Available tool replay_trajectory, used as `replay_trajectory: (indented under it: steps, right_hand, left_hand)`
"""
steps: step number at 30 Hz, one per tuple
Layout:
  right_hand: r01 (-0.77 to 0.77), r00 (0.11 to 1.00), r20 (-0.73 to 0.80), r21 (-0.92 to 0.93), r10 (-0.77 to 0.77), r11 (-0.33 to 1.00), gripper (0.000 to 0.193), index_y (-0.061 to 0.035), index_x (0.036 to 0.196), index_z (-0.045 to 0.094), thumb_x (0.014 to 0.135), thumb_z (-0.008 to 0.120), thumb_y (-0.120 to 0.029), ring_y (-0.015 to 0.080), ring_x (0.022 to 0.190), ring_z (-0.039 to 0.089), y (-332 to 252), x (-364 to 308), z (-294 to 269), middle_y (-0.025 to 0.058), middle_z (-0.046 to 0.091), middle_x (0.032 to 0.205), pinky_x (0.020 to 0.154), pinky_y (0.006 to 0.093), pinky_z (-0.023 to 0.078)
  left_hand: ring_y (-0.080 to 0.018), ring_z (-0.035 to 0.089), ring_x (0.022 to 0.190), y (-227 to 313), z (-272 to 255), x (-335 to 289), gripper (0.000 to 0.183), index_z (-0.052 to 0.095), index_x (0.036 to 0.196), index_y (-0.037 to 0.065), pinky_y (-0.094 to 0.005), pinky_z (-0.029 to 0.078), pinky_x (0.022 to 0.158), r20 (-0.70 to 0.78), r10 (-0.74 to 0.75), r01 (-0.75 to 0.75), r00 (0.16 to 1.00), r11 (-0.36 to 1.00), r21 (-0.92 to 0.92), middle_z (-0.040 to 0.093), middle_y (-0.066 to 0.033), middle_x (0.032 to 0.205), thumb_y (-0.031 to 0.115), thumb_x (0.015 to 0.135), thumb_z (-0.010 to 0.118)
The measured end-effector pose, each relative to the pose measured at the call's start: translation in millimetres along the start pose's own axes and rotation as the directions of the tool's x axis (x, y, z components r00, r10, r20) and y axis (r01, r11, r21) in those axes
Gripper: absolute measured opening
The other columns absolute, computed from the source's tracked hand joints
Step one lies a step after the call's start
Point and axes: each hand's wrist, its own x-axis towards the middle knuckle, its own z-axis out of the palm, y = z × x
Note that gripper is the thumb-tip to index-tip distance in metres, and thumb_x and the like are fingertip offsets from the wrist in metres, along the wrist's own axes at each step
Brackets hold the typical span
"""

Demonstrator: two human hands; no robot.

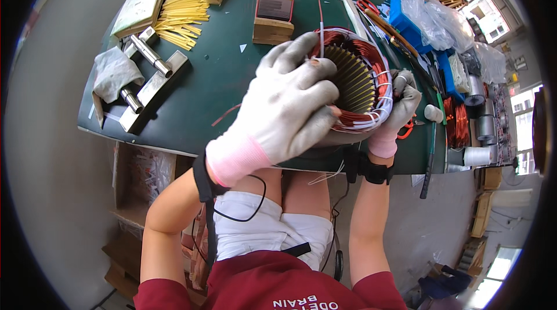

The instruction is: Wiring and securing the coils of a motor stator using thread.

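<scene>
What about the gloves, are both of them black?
No, the left hand and right hand wear whitish-grey gloves with pink cuffs.

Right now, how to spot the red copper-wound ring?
Find the dark green tabletop. Near its front edge, between white-gloved left hand and right hand, sits the ring. Unlike the red wire bundle farther right, it has white lacing and yellow inner stripes.
</scene>
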Motion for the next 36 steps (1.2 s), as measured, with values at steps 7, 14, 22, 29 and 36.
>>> replay_trajectory:
  steps: [7,14,22,29,36]
  right_hand:
    - [-0.108,0.991,0.097,0.151,0.094,0.983,0.022,-0.0084,0.064,0.031,0.078,0.04,0.007,0.0097,0.058,0.036,1,14,10,0.0038,0.042,0.068,0.052,0.0213,0.035]
    - [0.012,1.0,0.002,-0.013,-0.012,1.0,0.027,-0.0082,0.063,0.03,0.076,0.043,0.012,0.0085,0.06,0.039,-6,3,7,0.0023,0.041,0.069,0.054,0.0206,0.036]
    - [-0.101,0.971,-0.183,0.259,0.151,0.961,0.018,-0.0094,0.061,0.032,0.079,0.036,-0.008,0.0084,0.047,0.024,-38,-55,15,0.0015,0.03,0.059,0.046,0.0229,0.02]
    - [-0.18,0.984,0.017,0.113,0.179,0.977,0.018,-0.0049,0.062,0.036,0.079,0.04,-0.004,0.0096,0.051,0.03,-40,-110,26,0.0058,0.037,0.065,0.045,0.0214,0.022]
    - [-0.287,0.947,0.22,0.246,0.235,0.926,0.016,-0.002,0.067,0.045,0.078,0.035,-0.008,0.0098,0.061,0.034,-53,-123,35,0.0052,0.046,0.072,0.054,0.0232,0.027]
  left_hand:
    - [-0.0433,0.044,0.119,18,15,-5,0.032,0.061,0.092,0.012,-0.0585,0.036,0.096,-0.09,-0.069,0.069,0.994,0.998,0.0,0.055,-0.0088,0.102,0.03,0.066,0.067]
    - [-0.0419,0.046,0.115,5,22,-1,0.018,0.059,0.078,0.01,-0.0542,0.034,0.096,-0.186,-0.008,-0.009,0.983,0.996,-0.09,0.056,-0.0071,0.093,0.026,0.071,0.063]
    - [-0.0359,0.05,0.109,-47,-6,33,0.019,0.057,0.073,0.002,-0.0458,0.033,0.102,0.129,0.108,-0.059,0.986,0.94,-0.337,0.061,-0.0113,0.092,0.016,0.083,0.049]
    - [-0.034,0.054,0.099,62,12,18,0.024,0.056,0.1,0.003,-0.0453,0.04,0.091,0.171,-0.112,0.058,0.979,0.954,0.295,0.059,-0.0138,0.097,0.014,0.078,0.06]
    - [-0.0333,0.051,0.089,44,-4,30,0.02,0.055,0.098,0.002,-0.0407,0.039,0.08,0.37,-0.026,-0.042,0.929,0.984,0.175,0.055,-0.0143,0.09,0.015,0.082,0.058]
